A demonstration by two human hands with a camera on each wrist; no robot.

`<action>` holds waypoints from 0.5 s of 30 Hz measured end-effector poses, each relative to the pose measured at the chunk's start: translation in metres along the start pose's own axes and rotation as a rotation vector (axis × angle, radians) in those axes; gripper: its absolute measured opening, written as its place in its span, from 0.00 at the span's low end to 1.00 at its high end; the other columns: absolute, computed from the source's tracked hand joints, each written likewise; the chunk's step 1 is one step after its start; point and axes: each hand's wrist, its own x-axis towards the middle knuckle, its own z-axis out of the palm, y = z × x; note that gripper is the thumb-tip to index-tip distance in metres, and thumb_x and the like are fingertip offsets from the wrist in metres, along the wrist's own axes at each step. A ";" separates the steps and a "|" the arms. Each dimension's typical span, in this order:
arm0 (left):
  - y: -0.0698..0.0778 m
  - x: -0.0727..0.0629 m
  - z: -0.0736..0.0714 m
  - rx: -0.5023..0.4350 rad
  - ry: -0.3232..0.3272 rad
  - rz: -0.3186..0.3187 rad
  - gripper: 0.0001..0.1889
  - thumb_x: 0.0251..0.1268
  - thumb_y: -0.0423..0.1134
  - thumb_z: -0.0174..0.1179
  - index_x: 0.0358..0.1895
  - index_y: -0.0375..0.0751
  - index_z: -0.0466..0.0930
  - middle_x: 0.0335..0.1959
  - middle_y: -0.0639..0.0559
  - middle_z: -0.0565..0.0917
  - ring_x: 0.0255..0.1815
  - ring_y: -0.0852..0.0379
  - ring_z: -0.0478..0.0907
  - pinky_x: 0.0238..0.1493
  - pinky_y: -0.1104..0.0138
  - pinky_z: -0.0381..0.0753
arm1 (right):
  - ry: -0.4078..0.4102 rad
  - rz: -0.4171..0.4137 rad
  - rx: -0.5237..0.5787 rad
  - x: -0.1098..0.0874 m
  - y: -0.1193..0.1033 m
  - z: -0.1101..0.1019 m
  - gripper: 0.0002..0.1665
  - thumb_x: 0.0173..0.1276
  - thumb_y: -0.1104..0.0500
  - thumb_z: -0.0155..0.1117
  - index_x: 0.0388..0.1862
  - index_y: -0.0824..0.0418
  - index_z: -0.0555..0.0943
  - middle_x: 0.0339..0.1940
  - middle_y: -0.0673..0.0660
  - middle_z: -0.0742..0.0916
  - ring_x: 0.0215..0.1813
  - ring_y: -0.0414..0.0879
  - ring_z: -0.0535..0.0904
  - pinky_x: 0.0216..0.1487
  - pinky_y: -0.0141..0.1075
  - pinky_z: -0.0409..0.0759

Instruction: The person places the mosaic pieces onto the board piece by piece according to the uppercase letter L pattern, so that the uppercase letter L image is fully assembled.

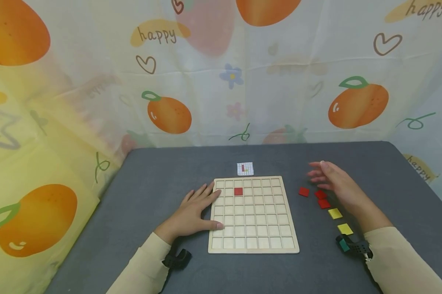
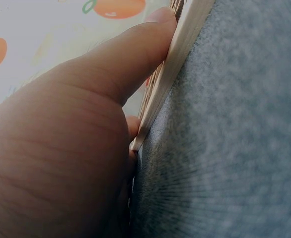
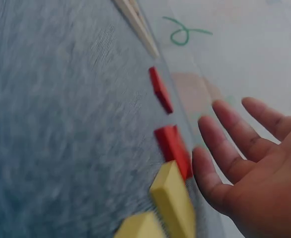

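A light wooden grid board lies on the grey table, with one red square tile in a cell of its second row. My left hand rests along the board's left edge, fingers spread and thumb on the rim; the left wrist view shows the thumb on the wooden edge. Over the right side, my right hand hovers with its fingers extended and nothing held. Beside it lie loose red tiles and two yellow tiles. In the right wrist view its fingers are apart from the tiles.
A small white card printed with a coloured grid pattern lies just behind the board. The grey table ends at a fruit-printed cloth hanging behind and at the sides. Dark bands circle both wrists.
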 end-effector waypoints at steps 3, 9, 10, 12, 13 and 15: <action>0.001 -0.001 0.000 -0.004 0.002 0.005 0.57 0.65 0.73 0.70 0.90 0.51 0.56 0.91 0.51 0.45 0.90 0.45 0.37 0.82 0.37 0.33 | 0.004 0.044 -0.038 0.001 0.006 0.000 0.40 0.94 0.41 0.36 0.83 0.72 0.66 0.68 0.72 0.80 0.65 0.61 0.79 0.59 0.32 0.78; -0.001 -0.001 0.001 -0.009 0.007 0.011 0.57 0.65 0.73 0.70 0.90 0.51 0.56 0.91 0.51 0.46 0.90 0.45 0.37 0.82 0.37 0.34 | -0.022 0.113 -0.121 0.002 0.019 0.004 0.38 0.92 0.42 0.50 0.82 0.70 0.67 0.71 0.71 0.79 0.69 0.66 0.76 0.67 0.53 0.76; -0.001 -0.001 0.001 -0.009 0.007 0.010 0.57 0.65 0.73 0.70 0.90 0.51 0.56 0.91 0.51 0.46 0.90 0.45 0.37 0.82 0.37 0.34 | -0.026 0.124 -0.134 0.002 0.020 0.004 0.38 0.90 0.42 0.53 0.82 0.69 0.68 0.71 0.70 0.79 0.69 0.66 0.76 0.67 0.56 0.76; 0.000 -0.001 0.001 -0.009 0.007 0.010 0.57 0.65 0.73 0.70 0.90 0.52 0.56 0.91 0.51 0.45 0.90 0.45 0.37 0.82 0.37 0.33 | -0.033 0.133 -0.165 0.002 0.023 0.006 0.38 0.88 0.43 0.60 0.81 0.68 0.69 0.70 0.69 0.80 0.68 0.65 0.77 0.64 0.60 0.78; 0.000 -0.001 0.000 -0.008 0.008 0.009 0.57 0.65 0.73 0.70 0.90 0.52 0.56 0.91 0.51 0.45 0.90 0.45 0.37 0.82 0.37 0.33 | -0.034 0.130 -0.182 0.002 0.024 0.006 0.38 0.87 0.44 0.62 0.80 0.68 0.71 0.69 0.68 0.81 0.67 0.64 0.77 0.61 0.58 0.80; 0.000 -0.001 0.000 -0.006 0.008 0.008 0.57 0.65 0.73 0.70 0.90 0.52 0.56 0.91 0.51 0.45 0.90 0.45 0.37 0.82 0.37 0.33 | -0.035 0.112 -0.223 0.002 0.025 0.008 0.37 0.84 0.45 0.67 0.79 0.68 0.73 0.68 0.67 0.81 0.65 0.62 0.78 0.59 0.56 0.80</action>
